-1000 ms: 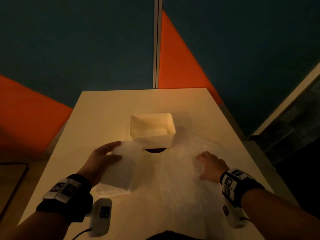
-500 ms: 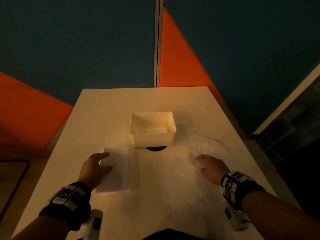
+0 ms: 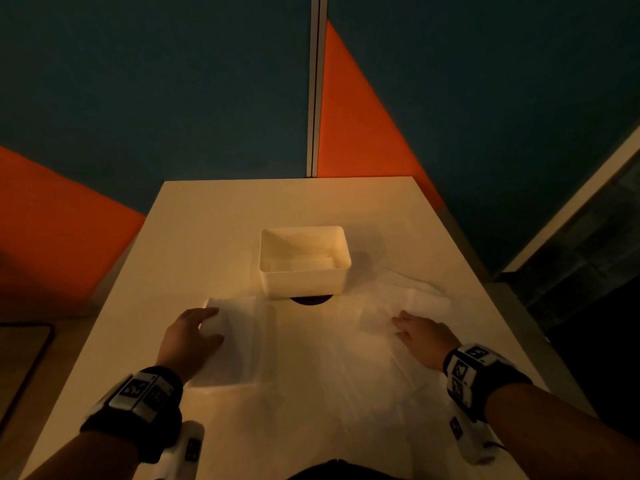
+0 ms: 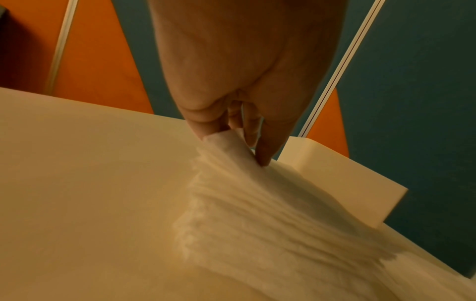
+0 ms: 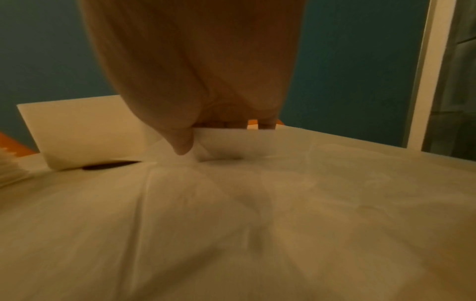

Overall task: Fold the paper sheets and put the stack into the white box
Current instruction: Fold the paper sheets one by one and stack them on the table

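Observation:
A folded stack of white paper sheets (image 3: 239, 344) lies on the table, left of centre and just in front of the white box (image 3: 304, 282). My left hand (image 3: 192, 336) rests on the stack's left edge. In the left wrist view its fingers (image 4: 266, 151) pinch the stack's (image 4: 257, 203) raised far corner, and the layered edges fan out below. Loose, creased sheets (image 3: 391, 306) spread over the right half. My right hand (image 3: 415, 332) is on them. In the right wrist view its thumb (image 5: 182, 142) and fingers pinch a lifted sheet edge (image 5: 237, 140).
The pale table (image 3: 225, 220) runs back to a blue and orange partition. A dark round spot (image 3: 311, 300) shows under the box's front edge. The box (image 5: 85, 132) holds something flat and pale. The floor drops away on both sides.
My left hand has brought the folded stack down from a raised tilt to lie flat on the table. My right hand has stayed on the loose sheets, shifting only slightly.

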